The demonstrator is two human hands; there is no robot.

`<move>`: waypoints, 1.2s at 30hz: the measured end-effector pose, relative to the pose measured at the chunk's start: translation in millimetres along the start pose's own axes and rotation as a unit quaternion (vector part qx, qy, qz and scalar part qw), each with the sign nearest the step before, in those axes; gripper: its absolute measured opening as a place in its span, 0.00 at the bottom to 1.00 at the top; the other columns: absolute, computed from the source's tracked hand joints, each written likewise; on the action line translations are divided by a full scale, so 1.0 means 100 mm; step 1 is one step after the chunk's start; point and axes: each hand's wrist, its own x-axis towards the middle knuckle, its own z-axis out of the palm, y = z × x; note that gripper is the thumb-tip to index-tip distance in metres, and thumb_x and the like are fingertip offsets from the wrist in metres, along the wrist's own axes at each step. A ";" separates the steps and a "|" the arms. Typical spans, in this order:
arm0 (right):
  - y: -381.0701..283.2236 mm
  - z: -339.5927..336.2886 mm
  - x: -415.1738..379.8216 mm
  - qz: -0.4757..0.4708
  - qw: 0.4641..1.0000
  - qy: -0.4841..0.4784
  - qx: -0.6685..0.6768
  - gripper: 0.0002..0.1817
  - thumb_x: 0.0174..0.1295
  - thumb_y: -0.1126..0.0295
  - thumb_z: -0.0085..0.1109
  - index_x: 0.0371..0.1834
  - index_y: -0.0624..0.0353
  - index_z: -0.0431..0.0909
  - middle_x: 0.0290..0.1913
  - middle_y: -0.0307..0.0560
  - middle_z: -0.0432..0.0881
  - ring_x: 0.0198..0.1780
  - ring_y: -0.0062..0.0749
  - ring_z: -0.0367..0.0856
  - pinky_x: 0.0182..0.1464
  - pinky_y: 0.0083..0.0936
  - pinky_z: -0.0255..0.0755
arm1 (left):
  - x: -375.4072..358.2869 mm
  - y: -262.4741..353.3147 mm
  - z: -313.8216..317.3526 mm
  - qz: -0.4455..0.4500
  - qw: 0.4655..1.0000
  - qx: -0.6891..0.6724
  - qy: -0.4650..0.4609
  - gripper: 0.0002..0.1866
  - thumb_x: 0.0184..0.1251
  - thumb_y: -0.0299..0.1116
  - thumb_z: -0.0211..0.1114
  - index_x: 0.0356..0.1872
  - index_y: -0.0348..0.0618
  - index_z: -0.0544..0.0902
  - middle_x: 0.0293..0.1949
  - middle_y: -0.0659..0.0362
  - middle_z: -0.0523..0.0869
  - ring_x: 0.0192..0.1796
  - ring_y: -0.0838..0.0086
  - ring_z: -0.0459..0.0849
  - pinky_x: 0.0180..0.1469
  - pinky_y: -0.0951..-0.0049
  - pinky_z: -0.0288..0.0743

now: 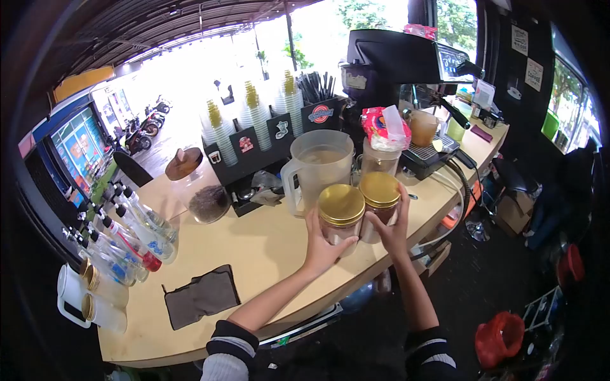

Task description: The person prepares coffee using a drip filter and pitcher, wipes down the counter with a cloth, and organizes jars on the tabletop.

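Observation:
Two clear jars with gold lids and brown contents stand side by side close to the counter's front edge. My left hand (324, 249) is wrapped round the left jar (342, 209), thumb across its front. Round the right jar (380, 193) my right hand (393, 223) is closed, with its thumb between the two jars. Just behind them is a large translucent pitcher (319, 165) with a handle on its left. A clear container (380, 159) with a red and white packet (386, 127) on top stands behind the right jar.
A folded dark cloth (202, 296) lies on the wooden counter (267, 254). Syrup bottles (130, 235) and white-filled jars (105, 311) line the left end. A glass jar of dark beans (206, 197) stands farther back, near stacked cups (254, 120). An espresso machine (413, 82) is at back right.

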 end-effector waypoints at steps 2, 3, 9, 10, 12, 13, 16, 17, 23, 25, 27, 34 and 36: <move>-0.13 0.01 -0.06 -0.011 0.993 0.059 -0.099 0.41 0.50 0.68 0.74 0.66 0.65 0.61 0.65 0.55 0.65 0.69 0.43 0.62 0.70 0.38 0.55 | -0.05 0.02 -0.05 0.005 1.000 0.005 0.023 0.57 0.46 0.39 0.81 0.72 0.38 0.50 0.66 0.45 0.55 0.71 0.52 0.57 0.70 0.57 0.59; -0.23 0.03 -0.10 -0.011 0.994 0.049 -0.095 0.41 0.50 0.68 0.74 0.66 0.65 0.61 0.65 0.55 0.65 0.69 0.43 0.62 0.70 0.38 0.55 | -0.09 0.06 -0.13 0.000 0.999 0.008 0.032 0.57 0.46 0.39 0.81 0.72 0.38 0.50 0.66 0.45 0.55 0.71 0.52 0.57 0.70 0.57 0.59; -0.94 0.45 -0.46 -0.218 0.970 -0.013 -0.102 0.08 0.51 0.76 0.67 0.29 0.57 0.76 0.27 0.40 0.77 0.33 0.35 0.74 0.45 0.32 0.61 | -0.53 0.34 -1.06 0.000 0.999 -0.020 -0.045 0.43 0.56 0.35 0.74 0.71 0.42 0.59 0.66 0.51 0.65 0.68 0.62 0.67 0.69 0.59 0.62; -1.06 0.64 -0.53 -0.241 0.966 -0.037 -0.080 0.09 0.50 0.78 0.67 0.24 0.56 0.74 0.23 0.38 0.74 0.29 0.36 0.72 0.43 0.32 0.60 | -0.63 0.39 -1.27 0.006 0.998 -0.009 -0.068 0.38 0.57 0.33 0.72 0.68 0.42 0.63 0.65 0.52 0.69 0.67 0.63 0.69 0.68 0.60 0.63; -1.14 0.96 -0.75 -0.225 0.964 -0.131 -0.048 0.10 0.52 0.78 0.66 0.23 0.55 0.73 0.23 0.40 0.74 0.28 0.37 0.72 0.42 0.32 0.60 | -0.85 0.57 -1.66 0.022 0.997 0.022 -0.070 0.26 0.59 0.31 0.69 0.60 0.43 0.74 0.58 0.53 0.77 0.62 0.64 0.74 0.65 0.63 0.66; -1.18 1.16 -0.86 -0.220 0.959 -0.175 -0.026 0.10 0.52 0.79 0.65 0.23 0.54 0.72 0.23 0.40 0.74 0.28 0.37 0.72 0.42 0.32 0.60 | -0.97 0.59 -1.87 0.020 0.998 0.035 -0.054 0.26 0.59 0.31 0.69 0.60 0.43 0.74 0.58 0.53 0.77 0.62 0.64 0.74 0.65 0.63 0.66; -1.54 1.86 -1.24 -0.217 0.942 -0.255 0.030 0.09 0.53 0.76 0.66 0.23 0.56 0.73 0.22 0.40 0.74 0.28 0.35 0.73 0.41 0.30 0.60 | -1.45 0.62 -2.50 0.041 0.996 0.083 -0.003 0.21 0.58 0.30 0.69 0.54 0.41 0.78 0.51 0.53 0.81 0.58 0.63 0.78 0.62 0.65 0.69; -1.67 2.07 -1.39 -0.203 0.937 -0.280 0.051 0.10 0.53 0.76 0.67 0.23 0.56 0.73 0.22 0.40 0.74 0.28 0.35 0.73 0.40 0.30 0.60 | -1.62 0.61 -2.70 0.031 0.995 0.097 0.010 0.21 0.58 0.30 0.69 0.54 0.41 0.78 0.51 0.53 0.81 0.58 0.63 0.78 0.62 0.65 0.69; -2.32 3.25 -2.13 -0.148 0.793 -0.578 0.118 0.11 0.59 0.63 0.65 0.32 0.58 0.76 0.31 0.45 0.77 0.32 0.40 0.76 0.38 0.33 0.67 | -2.54 0.70 -4.02 0.041 0.942 0.249 0.221 0.19 0.57 0.28 0.69 0.51 0.40 0.79 0.49 0.51 0.81 0.55 0.60 0.79 0.60 0.63 0.70; -2.46 3.68 -2.42 -0.146 0.763 -0.607 0.166 0.17 0.59 0.63 0.66 0.47 0.59 0.76 0.39 0.45 0.77 0.35 0.33 0.75 0.40 0.29 0.70 | -2.85 0.65 -4.43 0.021 0.922 0.285 0.261 0.24 0.54 0.28 0.71 0.54 0.39 0.77 0.54 0.49 0.78 0.60 0.59 0.75 0.64 0.60 0.66; -2.57 4.13 -2.65 -0.127 0.752 -0.618 0.192 0.23 0.59 0.63 0.66 0.55 0.58 0.72 0.45 0.47 0.76 0.40 0.33 0.76 0.44 0.30 0.71 | -3.05 0.64 -4.78 0.042 0.804 0.404 0.434 0.33 0.49 0.28 0.75 0.58 0.36 0.70 0.59 0.45 0.72 0.64 0.54 0.70 0.67 0.57 0.62; -2.97 5.46 -3.05 0.040 0.776 -0.594 0.208 0.42 0.55 0.62 0.69 0.71 0.60 0.57 0.63 0.56 0.65 0.62 0.41 0.69 0.60 0.34 0.70 | -3.26 0.32 -5.84 -0.035 0.785 0.354 0.506 0.55 0.42 0.32 0.80 0.71 0.39 0.52 0.68 0.47 0.61 0.71 0.57 0.61 0.72 0.58 0.53; -3.00 5.74 -3.14 0.024 0.801 -0.566 0.193 0.48 0.52 0.60 0.71 0.72 0.63 0.53 0.66 0.58 0.63 0.64 0.44 0.67 0.64 0.36 0.65 | -3.25 0.21 -5.99 -0.038 0.822 0.287 0.489 0.57 0.39 0.32 0.81 0.71 0.38 0.53 0.66 0.46 0.65 0.68 0.58 0.65 0.70 0.58 0.58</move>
